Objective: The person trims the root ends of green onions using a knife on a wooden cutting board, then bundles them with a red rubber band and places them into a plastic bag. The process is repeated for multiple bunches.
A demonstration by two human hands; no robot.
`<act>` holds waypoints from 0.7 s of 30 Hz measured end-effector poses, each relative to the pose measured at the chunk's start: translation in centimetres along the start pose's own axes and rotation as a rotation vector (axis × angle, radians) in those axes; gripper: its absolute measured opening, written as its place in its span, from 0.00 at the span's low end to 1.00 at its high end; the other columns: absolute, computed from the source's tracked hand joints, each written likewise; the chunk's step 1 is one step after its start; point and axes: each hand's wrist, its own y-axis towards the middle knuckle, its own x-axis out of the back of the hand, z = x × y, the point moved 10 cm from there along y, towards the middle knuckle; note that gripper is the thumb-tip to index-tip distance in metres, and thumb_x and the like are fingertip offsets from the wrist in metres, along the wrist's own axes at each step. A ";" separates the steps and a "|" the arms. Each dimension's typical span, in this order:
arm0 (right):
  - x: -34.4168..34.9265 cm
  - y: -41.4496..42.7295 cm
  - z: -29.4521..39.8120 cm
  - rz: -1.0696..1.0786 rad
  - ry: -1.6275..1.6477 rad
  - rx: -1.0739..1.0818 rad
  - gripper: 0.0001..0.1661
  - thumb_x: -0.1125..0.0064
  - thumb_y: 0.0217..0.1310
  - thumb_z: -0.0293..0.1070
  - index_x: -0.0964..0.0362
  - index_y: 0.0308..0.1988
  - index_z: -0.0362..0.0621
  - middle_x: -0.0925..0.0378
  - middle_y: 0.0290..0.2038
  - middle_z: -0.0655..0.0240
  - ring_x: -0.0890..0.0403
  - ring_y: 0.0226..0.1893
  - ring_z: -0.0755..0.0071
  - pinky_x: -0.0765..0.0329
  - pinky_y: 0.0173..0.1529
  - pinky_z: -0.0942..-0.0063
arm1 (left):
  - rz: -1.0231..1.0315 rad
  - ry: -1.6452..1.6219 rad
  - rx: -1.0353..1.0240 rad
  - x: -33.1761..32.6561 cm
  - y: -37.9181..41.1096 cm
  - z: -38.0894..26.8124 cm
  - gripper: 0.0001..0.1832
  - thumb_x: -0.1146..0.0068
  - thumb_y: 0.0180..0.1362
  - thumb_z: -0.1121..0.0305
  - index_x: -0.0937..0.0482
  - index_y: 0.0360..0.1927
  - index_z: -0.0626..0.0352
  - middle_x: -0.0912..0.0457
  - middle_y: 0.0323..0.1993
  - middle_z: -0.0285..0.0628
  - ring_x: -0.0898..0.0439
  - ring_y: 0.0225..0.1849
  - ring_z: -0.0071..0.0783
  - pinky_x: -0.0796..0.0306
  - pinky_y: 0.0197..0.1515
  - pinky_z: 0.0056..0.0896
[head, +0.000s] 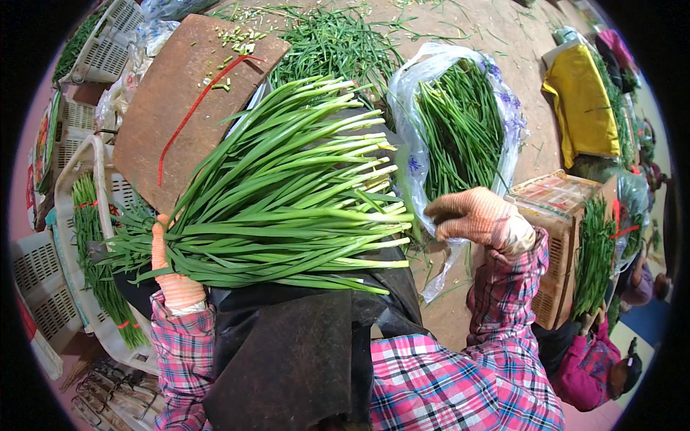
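Observation:
My left hand (175,269), in an orange knit glove, grips the leafy end of a large bunch of garlic chives (291,215). The bunch fans out over a dark apron (302,345) on my lap, its pale stem ends pointing right. My right hand (466,215), gloved alike, hangs just right of the stem ends with fingers curled and parted; no stalk shows in it. Behind it, an open clear plastic bag (407,102) holds more green stalks (463,129). A red tie (202,105) lies on a brown board (167,108) at the upper left, near cut stem pieces (237,40).
Loose green leaves (334,46) lie heaped beyond the bunch. A white plastic basket (99,156) with tied bundles (99,258) stands at left. At right are a crate (550,258), a yellow cloth (582,102) and a co-worker (587,372) holding another bundle (593,258).

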 end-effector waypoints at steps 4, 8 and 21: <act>5.4 -1.3 3.1 -0.676 0.285 0.243 0.14 0.40 0.50 0.32 0.26 0.38 0.37 0.21 0.32 0.63 0.22 0.33 0.73 0.27 0.42 0.78 | -0.076 0.041 0.004 0.1 0.0 0.0 0.15 0.55 0.62 0.59 0.26 0.45 0.57 0.24 0.47 0.46 0.26 0.48 0.38 0.31 0.51 0.40; 3.2 2.9 10.7 -0.578 0.223 0.545 0.26 0.37 0.47 0.35 0.31 0.47 0.37 0.23 0.40 0.61 0.24 0.42 0.70 0.28 0.48 0.72 | -0.043 -0.016 -0.010 -0.3 0.0 -0.4 0.15 0.56 0.63 0.59 0.27 0.46 0.56 0.25 0.49 0.45 0.26 0.49 0.38 0.32 0.53 0.42; 5.1 10.3 8.6 -0.413 0.531 0.325 0.26 0.38 0.47 0.34 0.31 0.46 0.32 0.23 0.37 0.63 0.24 0.39 0.75 0.28 0.45 0.79 | 0.071 -0.051 -0.019 -1.2 0.4 -0.9 0.13 0.52 0.61 0.63 0.26 0.47 0.55 0.22 0.42 0.38 0.24 0.44 0.29 0.29 0.48 0.32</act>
